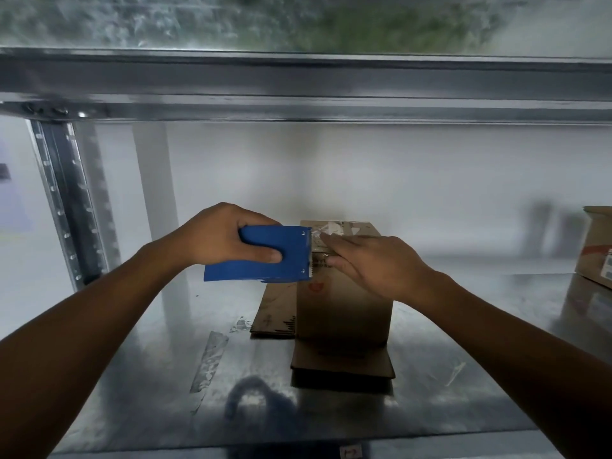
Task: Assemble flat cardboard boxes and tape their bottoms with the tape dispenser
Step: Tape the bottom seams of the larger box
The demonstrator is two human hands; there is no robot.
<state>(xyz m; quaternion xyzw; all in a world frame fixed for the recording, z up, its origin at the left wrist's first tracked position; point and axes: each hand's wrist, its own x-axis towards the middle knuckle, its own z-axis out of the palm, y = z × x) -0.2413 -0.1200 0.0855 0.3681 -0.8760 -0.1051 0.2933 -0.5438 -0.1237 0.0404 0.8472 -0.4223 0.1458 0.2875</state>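
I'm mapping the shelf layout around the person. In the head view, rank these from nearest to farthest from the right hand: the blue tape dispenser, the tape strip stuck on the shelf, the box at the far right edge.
From the right hand:
1. Blue tape dispenser, just left of it, in the left hand.
2. Tape strip, lower left on the shelf.
3. Far-right box, at the frame's edge.
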